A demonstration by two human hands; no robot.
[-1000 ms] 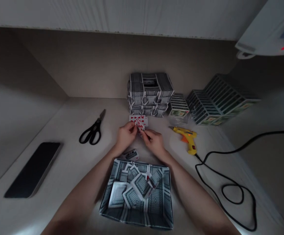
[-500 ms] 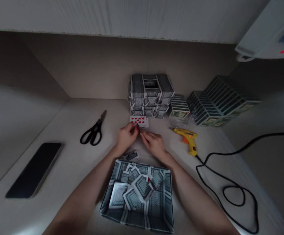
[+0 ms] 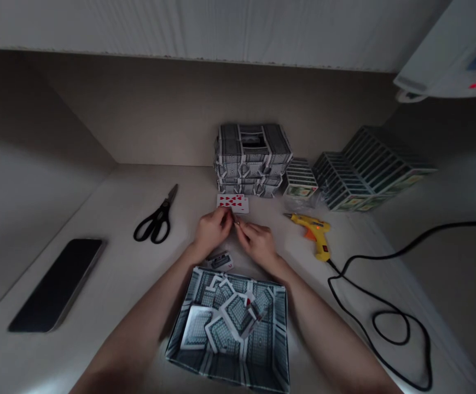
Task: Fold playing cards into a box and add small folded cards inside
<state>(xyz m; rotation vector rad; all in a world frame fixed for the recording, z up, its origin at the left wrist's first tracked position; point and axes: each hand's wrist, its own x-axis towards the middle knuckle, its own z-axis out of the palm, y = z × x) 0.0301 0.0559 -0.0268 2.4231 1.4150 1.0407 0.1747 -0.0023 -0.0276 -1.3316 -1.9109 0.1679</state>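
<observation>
My left hand (image 3: 210,231) and my right hand (image 3: 258,241) meet at the fingertips above the table, both closed in a pinch. Between them is a small thin dark piece that I cannot make out, mostly hidden by the fingers. Just beyond the fingertips lie playing cards (image 3: 238,202) with red hearts face up. Close behind my left wrist rests a small card-like piece (image 3: 222,261). Between my forearms stands an open box (image 3: 281,334) built from playing cards, with several loose and cut cards (image 3: 197,328) inside.
A card-built box (image 3: 252,158) stands against the back wall, with card packs (image 3: 348,180) to its right. A yellow glue gun (image 3: 315,232) lies at right, its black cord (image 3: 373,260) looping forward. Black scissors (image 3: 156,221) and a phone (image 3: 57,284) lie at left.
The fingers shift very slightly around the small piece while the hands stay in the same place. The view tilts a little; nothing else has visibly moved.
</observation>
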